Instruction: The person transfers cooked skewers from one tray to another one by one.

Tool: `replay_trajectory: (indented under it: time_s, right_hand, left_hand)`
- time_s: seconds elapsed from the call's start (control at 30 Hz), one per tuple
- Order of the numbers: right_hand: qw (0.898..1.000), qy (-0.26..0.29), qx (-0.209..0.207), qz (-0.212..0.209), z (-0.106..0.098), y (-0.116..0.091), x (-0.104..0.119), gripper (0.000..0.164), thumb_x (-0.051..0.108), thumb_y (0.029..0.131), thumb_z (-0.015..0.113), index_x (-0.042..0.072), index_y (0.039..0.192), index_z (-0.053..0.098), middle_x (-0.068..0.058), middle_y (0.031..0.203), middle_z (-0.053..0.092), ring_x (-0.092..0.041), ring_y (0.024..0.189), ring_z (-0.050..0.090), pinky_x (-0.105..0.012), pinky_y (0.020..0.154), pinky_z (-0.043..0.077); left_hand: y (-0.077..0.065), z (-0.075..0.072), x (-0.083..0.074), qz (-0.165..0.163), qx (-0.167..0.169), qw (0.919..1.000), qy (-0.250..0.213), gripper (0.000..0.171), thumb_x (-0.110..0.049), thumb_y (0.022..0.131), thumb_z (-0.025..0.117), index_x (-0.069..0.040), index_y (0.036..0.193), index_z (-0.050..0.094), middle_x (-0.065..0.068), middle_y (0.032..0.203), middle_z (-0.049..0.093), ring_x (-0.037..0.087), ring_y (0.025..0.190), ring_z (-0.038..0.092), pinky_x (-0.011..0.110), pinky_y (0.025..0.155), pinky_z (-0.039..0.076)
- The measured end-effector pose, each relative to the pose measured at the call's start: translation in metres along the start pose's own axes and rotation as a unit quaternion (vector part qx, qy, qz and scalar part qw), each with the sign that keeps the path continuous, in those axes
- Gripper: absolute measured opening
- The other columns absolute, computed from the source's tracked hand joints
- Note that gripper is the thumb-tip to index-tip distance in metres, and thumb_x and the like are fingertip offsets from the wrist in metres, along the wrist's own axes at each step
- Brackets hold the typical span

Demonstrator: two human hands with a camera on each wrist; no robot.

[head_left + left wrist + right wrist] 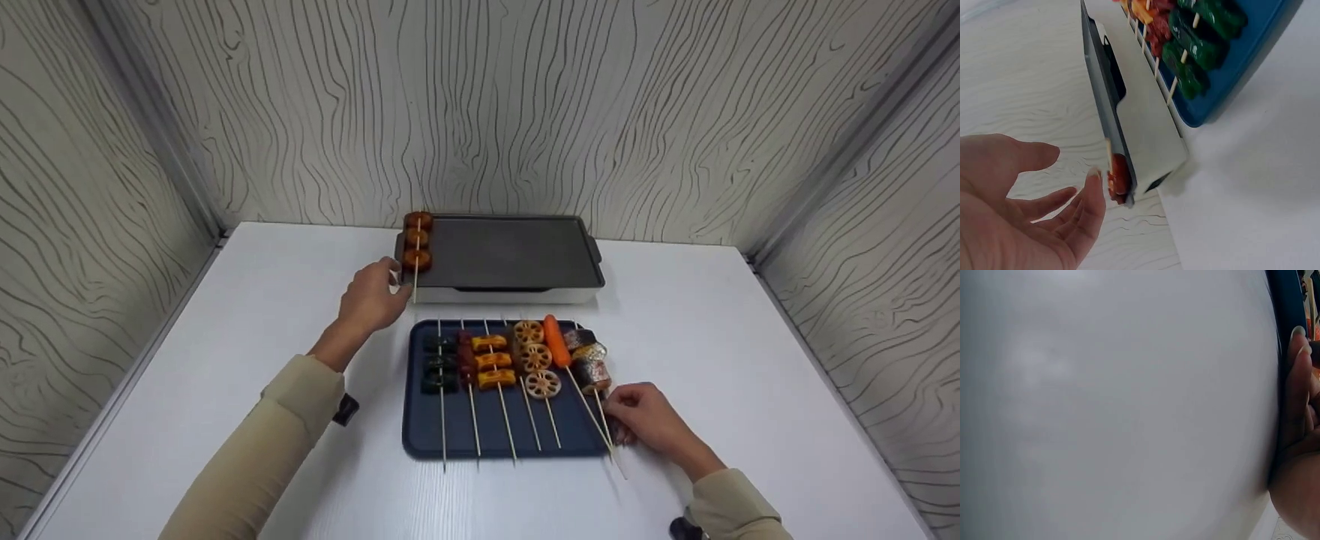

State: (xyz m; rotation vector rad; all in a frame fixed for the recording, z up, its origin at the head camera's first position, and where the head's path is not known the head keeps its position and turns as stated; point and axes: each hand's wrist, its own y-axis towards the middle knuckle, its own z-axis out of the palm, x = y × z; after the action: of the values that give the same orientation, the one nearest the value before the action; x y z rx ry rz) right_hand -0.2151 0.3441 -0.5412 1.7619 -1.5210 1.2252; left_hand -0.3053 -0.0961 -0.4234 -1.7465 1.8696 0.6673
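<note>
My left hand [373,294] is beside the left edge of the black griddle [510,251], fingers parted. A skewer of three brown glazed pieces [418,240] lies along that edge, its stick pointing toward me. In the left wrist view, a gap shows between thumb and fingers, and a fingertip is near the brown pieces [1120,175]. My right hand [646,418] rests at the right rim of the blue tray [480,439], close to the stick of a dark-skinned chunk skewer [592,373]. In the right wrist view, its fingers [1297,388] lie fairly straight along the rim; the thumb is hidden.
On the tray lie skewers of green peppers [439,364], red pieces [466,358], yellow pieces [493,361], lotus root slices [535,358] and an orange sausage [556,341]. Sticks overhang its front edge. A wood-patterned wall [510,112] stands behind the griddle on the white table [750,360].
</note>
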Motion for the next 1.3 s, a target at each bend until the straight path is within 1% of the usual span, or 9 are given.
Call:
replay_trajectory:
  time_s: [0.17, 0.3, 0.47, 0.53, 0.67, 0.8, 0.9, 1.13, 1.3]
  right_hand:
    - [1.0, 0.004, 0.0, 0.005, 0.002, -0.002, 0.002, 0.018, 0.009, 0.098, 0.063, -0.003, 0.088, 0.071, -0.004, 0.064, 0.062, -0.012, 0.05, 0.059, -0.029, 0.048, 0.052]
    - [1.0, 0.002, 0.001, 0.006, 0.002, -0.001, 0.001, 0.018, 0.011, 0.099, 0.063, -0.002, 0.089, 0.071, -0.004, 0.064, 0.062, -0.012, 0.05, 0.059, -0.028, 0.049, 0.051]
    - [1.0, -0.005, 0.002, -0.002, 0.002, -0.001, 0.001, 0.019, 0.011, 0.099, 0.062, -0.002, 0.088, 0.071, -0.006, 0.064, 0.062, -0.013, 0.05, 0.059, -0.03, 0.048, 0.051]
    - [1.0, -0.005, 0.001, -0.003, 0.003, 0.0, 0.001, 0.019, 0.01, 0.099, 0.063, -0.003, 0.087, 0.07, -0.006, 0.063, 0.062, -0.013, 0.05, 0.058, -0.03, 0.048, 0.052]
    - [1.0, 0.0, 0.0, 0.004, 0.004, 0.0, 0.003, 0.019, 0.01, 0.098, 0.064, -0.003, 0.086, 0.07, -0.006, 0.062, 0.061, -0.014, 0.049, 0.058, -0.03, 0.048, 0.051]
    - [1.0, 0.006, 0.001, 0.005, 0.005, 0.0, 0.005, 0.02, 0.011, 0.098, 0.065, -0.003, 0.085, 0.069, -0.006, 0.061, 0.061, -0.015, 0.049, 0.058, -0.03, 0.047, 0.051]
    - [1.0, 0.002, 0.001, 0.003, 0.004, 0.0, 0.005, 0.02, 0.01, 0.098, 0.063, -0.003, 0.084, 0.069, -0.005, 0.061, 0.06, -0.014, 0.049, 0.057, -0.029, 0.047, 0.05]
    - [1.0, 0.001, 0.005, 0.007, 0.003, -0.001, 0.005, 0.019, 0.009, 0.098, 0.061, -0.003, 0.084, 0.068, -0.004, 0.06, 0.06, -0.013, 0.049, 0.057, -0.028, 0.047, 0.05]
    - [1.0, 0.003, 0.004, 0.007, 0.0, -0.002, 0.004, 0.019, 0.01, 0.098, 0.062, -0.003, 0.085, 0.069, -0.003, 0.061, 0.061, -0.012, 0.049, 0.058, -0.029, 0.048, 0.051]
  left_hand:
    - [0.02, 0.006, 0.005, -0.006, -0.009, 0.9998, 0.017, 0.044, -0.024, 0.102, 0.059, 0.004, 0.136, 0.054, 0.021, 0.123, 0.061, 0.035, 0.105, 0.063, 0.051, 0.085, 0.052]
    - [0.031, 0.012, 0.006, -0.003, -0.013, 0.9997, 0.019, 0.037, -0.024, 0.103, 0.058, 0.004, 0.127, 0.059, 0.019, 0.112, 0.064, 0.032, 0.094, 0.064, 0.047, 0.077, 0.052]
    - [0.044, 0.02, 0.007, -0.024, -0.001, 0.9993, -0.029, 0.02, -0.017, 0.102, 0.059, 0.002, 0.097, 0.061, 0.009, 0.08, 0.058, 0.021, 0.068, 0.056, 0.035, 0.061, 0.044]
    - [0.049, 0.023, 0.008, -0.04, 0.006, 0.9978, -0.052, 0.018, -0.014, 0.102, 0.06, 0.001, 0.091, 0.061, 0.007, 0.074, 0.057, 0.016, 0.062, 0.056, 0.031, 0.059, 0.044]
    - [0.054, 0.026, 0.014, -0.069, 0.013, 0.9921, -0.104, 0.016, -0.008, 0.098, 0.06, 0.003, 0.089, 0.068, 0.004, 0.07, 0.061, 0.011, 0.055, 0.058, 0.029, 0.059, 0.049]
    - [0.053, 0.026, 0.019, -0.084, 0.016, 0.9834, -0.16, 0.016, -0.005, 0.096, 0.06, 0.006, 0.092, 0.07, 0.003, 0.073, 0.061, 0.01, 0.058, 0.057, 0.027, 0.058, 0.049]
    - [0.051, 0.026, 0.021, -0.08, 0.013, 0.9794, -0.185, 0.016, -0.005, 0.097, 0.06, 0.008, 0.098, 0.071, 0.005, 0.078, 0.062, 0.011, 0.062, 0.057, 0.026, 0.058, 0.048]
    - [0.047, 0.029, 0.024, -0.043, -0.014, 0.983, -0.178, 0.018, -0.006, 0.097, 0.059, 0.006, 0.1, 0.072, 0.008, 0.079, 0.067, 0.009, 0.059, 0.057, 0.024, 0.054, 0.046]
    - [0.038, 0.025, 0.02, -0.012, -0.035, 0.9812, -0.19, 0.021, -0.007, 0.098, 0.06, 0.007, 0.105, 0.074, 0.012, 0.083, 0.071, 0.01, 0.059, 0.06, 0.023, 0.054, 0.047]
